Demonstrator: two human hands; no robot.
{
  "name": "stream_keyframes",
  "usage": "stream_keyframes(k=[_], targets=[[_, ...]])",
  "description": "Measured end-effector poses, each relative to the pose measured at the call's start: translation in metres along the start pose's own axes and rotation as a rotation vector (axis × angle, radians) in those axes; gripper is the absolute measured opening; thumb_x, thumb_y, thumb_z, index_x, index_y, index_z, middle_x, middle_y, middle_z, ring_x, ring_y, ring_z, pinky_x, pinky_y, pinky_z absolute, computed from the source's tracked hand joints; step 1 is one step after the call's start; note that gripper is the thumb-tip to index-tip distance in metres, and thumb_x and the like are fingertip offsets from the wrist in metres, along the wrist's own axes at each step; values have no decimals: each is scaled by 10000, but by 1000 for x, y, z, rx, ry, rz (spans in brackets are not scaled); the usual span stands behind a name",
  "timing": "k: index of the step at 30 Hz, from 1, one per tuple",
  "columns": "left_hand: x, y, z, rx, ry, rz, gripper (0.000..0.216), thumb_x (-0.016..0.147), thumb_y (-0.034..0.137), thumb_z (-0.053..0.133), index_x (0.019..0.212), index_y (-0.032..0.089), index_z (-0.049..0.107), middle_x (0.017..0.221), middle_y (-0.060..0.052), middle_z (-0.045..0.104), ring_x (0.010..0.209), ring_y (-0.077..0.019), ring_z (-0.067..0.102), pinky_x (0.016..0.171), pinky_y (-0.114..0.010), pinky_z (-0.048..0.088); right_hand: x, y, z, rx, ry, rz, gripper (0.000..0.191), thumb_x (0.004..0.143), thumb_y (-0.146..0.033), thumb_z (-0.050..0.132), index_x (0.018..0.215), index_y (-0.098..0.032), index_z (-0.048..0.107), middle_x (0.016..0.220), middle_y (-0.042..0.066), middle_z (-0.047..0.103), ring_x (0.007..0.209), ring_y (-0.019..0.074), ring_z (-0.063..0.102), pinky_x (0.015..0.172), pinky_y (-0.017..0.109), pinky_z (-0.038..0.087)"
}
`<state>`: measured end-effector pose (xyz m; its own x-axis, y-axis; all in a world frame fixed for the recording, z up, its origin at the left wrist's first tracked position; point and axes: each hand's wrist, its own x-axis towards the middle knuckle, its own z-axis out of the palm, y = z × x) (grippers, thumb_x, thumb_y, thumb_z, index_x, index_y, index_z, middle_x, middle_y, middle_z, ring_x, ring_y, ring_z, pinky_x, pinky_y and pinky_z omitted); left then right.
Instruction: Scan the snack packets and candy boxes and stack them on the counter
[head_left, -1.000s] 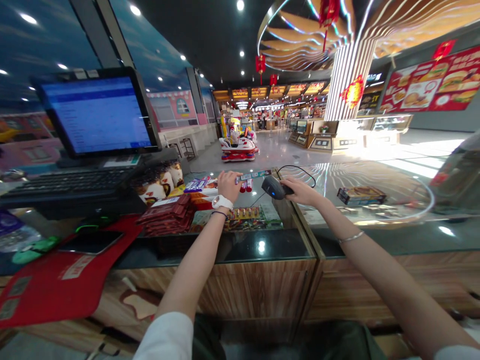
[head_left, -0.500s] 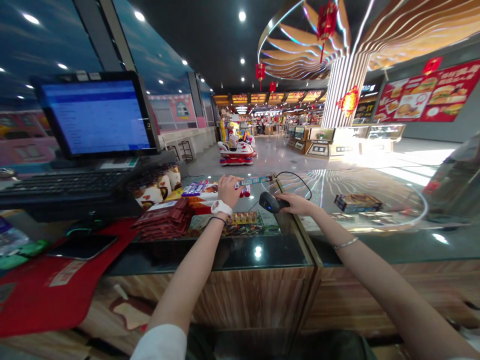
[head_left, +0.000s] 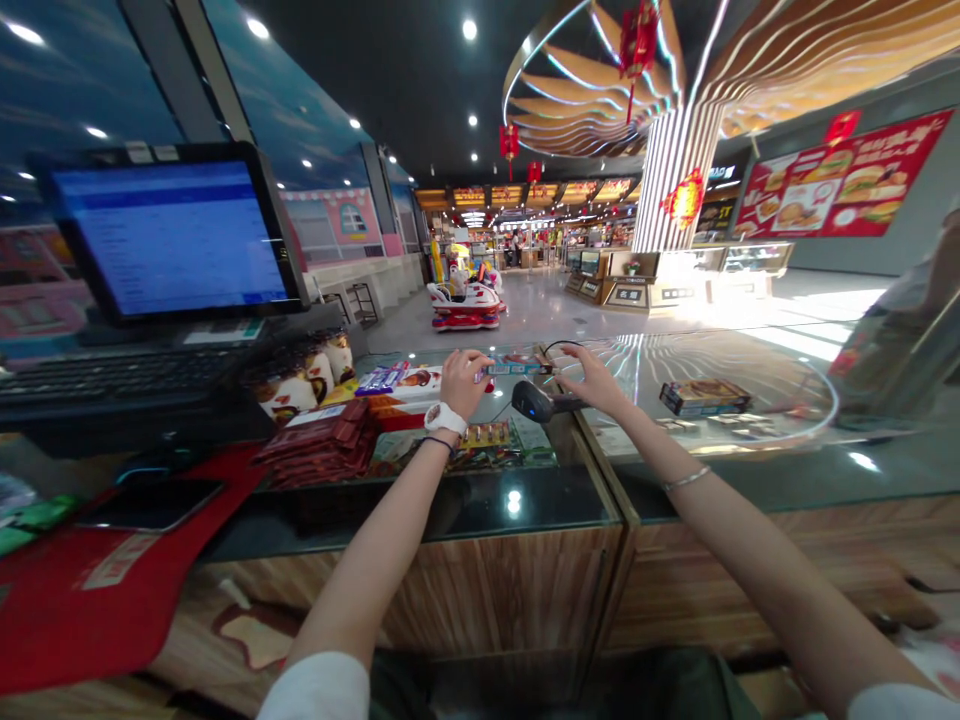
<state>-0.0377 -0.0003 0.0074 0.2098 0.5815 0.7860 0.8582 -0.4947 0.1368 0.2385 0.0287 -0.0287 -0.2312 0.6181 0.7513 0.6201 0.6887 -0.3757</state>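
Note:
My left hand (head_left: pixel 463 381) is closed on one end of a slim, long snack packet (head_left: pixel 514 368), held level over the glass counter (head_left: pixel 525 490). My right hand (head_left: pixel 594 384) hovers with fingers spread just right of the packet's far end. It is off the black barcode scanner (head_left: pixel 534 401), which lies on the counter right beneath it with its cable looping behind. A white watch is on my left wrist and a thin bracelet on my right.
A till monitor (head_left: pixel 172 235) and keyboard (head_left: pixel 112 375) stand at the left, above a red mat (head_left: pixel 97 580) with a phone (head_left: pixel 150 505). A stack of dark red packets (head_left: pixel 322 445) and cups (head_left: pixel 300 385) sit nearby. A flat box (head_left: pixel 701 397) lies on the right glass.
My right hand has lowered the scanner onto the counter and let go of it, its fingers opening towards the packet. My left hand still holds the packet, a little lower.

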Motion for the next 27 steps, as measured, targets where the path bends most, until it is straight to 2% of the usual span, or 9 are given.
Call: stream_keyframes(k=[4, 7, 12, 15, 19, 23, 27], targets=[[-2, 3, 4, -12, -12, 44, 208, 824, 111, 640, 954, 254, 716, 1055, -50, 670, 1042, -231, 613, 970, -383, 462, -1, -6, 0, 18, -50, -28, 576, 827, -444, 663, 1338, -225, 511, 1331, 128, 591, 1263, 295, 534, 1093, 486, 392], [-3, 3, 8, -26, -4, 70, 204, 839, 121, 630, 969, 251, 718, 1043, -52, 657, 1030, -226, 608, 950, -368, 465, -2, -3, 3, 58, -97, 4, 645, 792, -435, 705, 1360, -213, 497, 1337, 134, 595, 1258, 311, 541, 1083, 498, 394], [-5, 6, 9, -31, 8, 71, 207, 857, 137, 619, 997, 254, 718, 1031, -52, 656, 1028, -221, 607, 947, -350, 465, 0, 3, 8, 155, -158, 29, 585, 785, -434, 697, 1297, -204, 532, 1263, 107, 630, 1186, 285, 585, 1040, 455, 437], [-7, 7, 11, -47, -7, 30, 289, 858, 146, 625, 1117, 256, 692, 1117, -63, 658, 1081, -233, 609, 982, -359, 464, 2, 3, 6, 165, -118, 14, 595, 769, -447, 713, 1273, -185, 536, 1254, 126, 630, 1173, 288, 586, 1033, 451, 437], [-9, 9, 16, -170, -24, -6, 456, 839, 181, 680, 1284, 240, 605, 1232, -82, 660, 1174, -256, 602, 1054, -410, 450, 3, -3, -1, 85, -53, 30, 592, 744, -456, 746, 1244, -217, 539, 1248, 110, 642, 1174, 303, 578, 1070, 508, 386], [-11, 20, 23, -430, 10, -111, 462, 817, 172, 706, 1267, 205, 602, 1274, -89, 667, 1208, -241, 609, 1075, -409, 461, 0, -6, -13, 19, 13, 69, 523, 743, -464, 739, 1176, -241, 547, 1208, 91, 662, 1151, 309, 594, 1088, 559, 359], [-14, 45, 24, -599, 0, -213, 420, 828, 163, 692, 1239, 204, 619, 1275, -80, 680, 1202, -225, 628, 1075, -388, 474, -12, -5, -34, -67, 49, 49, 445, 801, -476, 689, 1154, -249, 542, 1256, 101, 660, 1211, 323, 584, 1154, 638, 218]])
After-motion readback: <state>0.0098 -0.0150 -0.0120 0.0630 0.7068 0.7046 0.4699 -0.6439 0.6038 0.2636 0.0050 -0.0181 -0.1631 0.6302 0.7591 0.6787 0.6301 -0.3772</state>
